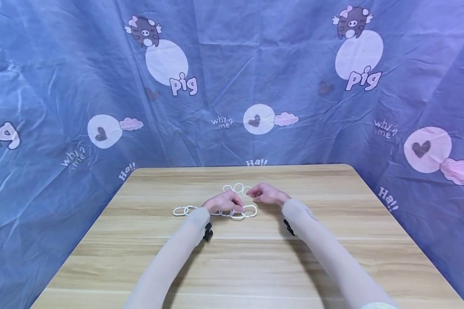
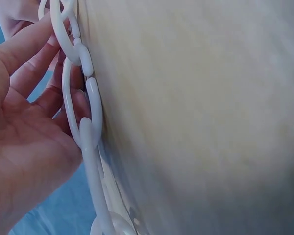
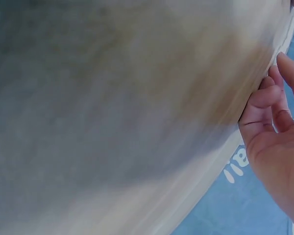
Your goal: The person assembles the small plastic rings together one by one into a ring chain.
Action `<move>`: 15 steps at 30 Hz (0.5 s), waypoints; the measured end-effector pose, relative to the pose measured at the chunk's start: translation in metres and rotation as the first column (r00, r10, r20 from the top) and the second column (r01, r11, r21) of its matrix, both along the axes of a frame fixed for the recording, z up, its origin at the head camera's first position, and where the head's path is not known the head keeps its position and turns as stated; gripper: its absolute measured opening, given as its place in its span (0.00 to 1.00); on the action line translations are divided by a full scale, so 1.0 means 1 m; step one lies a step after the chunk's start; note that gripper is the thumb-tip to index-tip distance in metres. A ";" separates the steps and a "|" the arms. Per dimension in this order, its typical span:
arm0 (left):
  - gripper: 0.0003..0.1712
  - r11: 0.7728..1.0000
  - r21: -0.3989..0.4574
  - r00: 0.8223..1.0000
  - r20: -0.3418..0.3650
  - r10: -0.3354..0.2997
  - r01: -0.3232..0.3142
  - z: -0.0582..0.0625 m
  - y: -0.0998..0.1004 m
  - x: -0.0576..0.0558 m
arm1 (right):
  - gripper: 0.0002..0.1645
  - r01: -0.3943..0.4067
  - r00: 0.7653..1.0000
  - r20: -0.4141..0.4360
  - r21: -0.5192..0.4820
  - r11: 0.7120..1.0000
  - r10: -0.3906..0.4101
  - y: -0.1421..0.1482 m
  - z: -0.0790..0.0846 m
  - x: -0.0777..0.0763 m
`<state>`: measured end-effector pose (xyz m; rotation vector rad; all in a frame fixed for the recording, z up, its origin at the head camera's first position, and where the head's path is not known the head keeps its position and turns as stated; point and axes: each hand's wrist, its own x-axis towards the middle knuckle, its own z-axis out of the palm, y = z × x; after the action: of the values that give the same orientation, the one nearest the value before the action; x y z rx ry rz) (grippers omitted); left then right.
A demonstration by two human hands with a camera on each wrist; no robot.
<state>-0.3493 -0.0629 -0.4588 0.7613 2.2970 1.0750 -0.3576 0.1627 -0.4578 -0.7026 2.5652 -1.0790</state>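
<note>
A chain of white oval plastic links (image 1: 237, 217) lies across the table, partly hidden behind my left hand (image 1: 225, 202). That hand pinches a link near the chain's right end, where the last link (image 1: 250, 206) sticks out. In the left wrist view several joined links (image 2: 92, 171) run along the palm and fingers. Farther back lie 3 loose white links in a row, among them a middle one (image 1: 238, 183) and a left one (image 1: 227, 186). My right hand (image 1: 268, 194) is at the rightmost, its fingertips right at the rim and thumb held apart from them.
The wooden table (image 1: 232, 266) carries the chain and the loose links. Behind and at both sides hangs a blue printed cloth (image 1: 224, 56). Black wrist straps (image 1: 208, 231) show under the pale sleeves.
</note>
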 end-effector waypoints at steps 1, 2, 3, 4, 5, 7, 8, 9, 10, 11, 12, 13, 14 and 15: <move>0.08 1.000 0.003 1.000 0.004 0.004 -0.004 0.001 0.000 0.000 | 0.20 0.001 1.000 -0.008 0.011 1.000 -0.001 0.000 0.000 0.000; 0.08 1.000 0.004 1.000 0.008 0.007 -0.007 0.001 0.000 0.000 | 0.19 0.008 1.000 -0.012 0.025 1.000 -0.008 0.001 0.000 -0.001; 0.08 1.000 0.004 1.000 0.006 0.010 -0.010 0.001 -0.001 0.000 | 0.17 0.011 1.000 -0.018 0.035 0.999 -0.011 0.001 0.000 -0.001; 0.08 1.000 0.002 1.000 0.003 0.012 -0.012 0.001 -0.001 0.000 | 0.14 0.017 1.000 -0.022 0.042 0.999 -0.017 0.003 0.000 -0.001; 0.08 1.000 -0.001 1.000 0.002 0.014 -0.014 0.001 -0.001 -0.001 | 0.12 0.030 0.999 -0.024 0.046 0.998 -0.029 0.005 0.000 -0.001; 0.08 1.000 -0.008 1.000 -0.002 0.016 -0.016 0.001 -0.001 0.000 | 0.09 0.050 0.998 -0.028 0.053 0.997 -0.048 0.009 -0.001 0.000; 0.07 1.000 -0.011 1.000 -0.003 0.016 -0.016 0.001 -0.001 -0.001 | 0.09 0.059 0.998 -0.027 0.055 0.997 -0.057 0.012 -0.001 0.001; 0.07 1.000 -0.010 1.000 -0.004 0.016 -0.016 0.001 -0.001 -0.001 | 0.09 0.065 0.998 -0.026 0.054 0.996 -0.064 0.014 -0.001 0.001; 0.07 1.000 -0.010 1.000 -0.002 0.017 -0.017 0.001 -0.001 -0.001 | 0.08 0.077 0.997 -0.023 0.054 0.996 -0.076 0.017 -0.001 0.001; 0.07 1.000 -0.011 1.000 -0.001 0.017 -0.017 0.001 -0.001 0.000 | 0.08 0.085 0.996 -0.027 0.057 0.995 -0.084 0.019 -0.001 0.002; 0.07 1.000 -0.010 1.000 -0.003 0.015 -0.015 0.000 -0.001 0.000 | 0.08 0.089 0.996 -0.031 0.060 0.994 -0.087 0.020 -0.001 0.002; 0.07 1.000 -0.009 1.000 -0.001 0.015 -0.015 0.000 0.000 0.000 | 0.08 0.096 0.995 -0.030 0.062 0.993 -0.095 0.022 -0.001 0.003; 0.07 1.000 -0.007 1.000 0.001 0.015 -0.015 0.000 0.000 0.000 | 0.08 0.101 0.995 -0.032 0.065 0.993 -0.099 0.023 0.000 0.004; 0.07 1.000 -0.004 1.000 0.003 0.015 -0.015 0.000 0.000 0.000 | 0.08 0.110 0.994 -0.028 0.065 0.992 -0.108 0.024 0.000 0.005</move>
<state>-0.3489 -0.0626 -0.4593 0.7412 2.3049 1.0774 -0.3528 0.1864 -0.4581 -0.5685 2.6739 -1.0172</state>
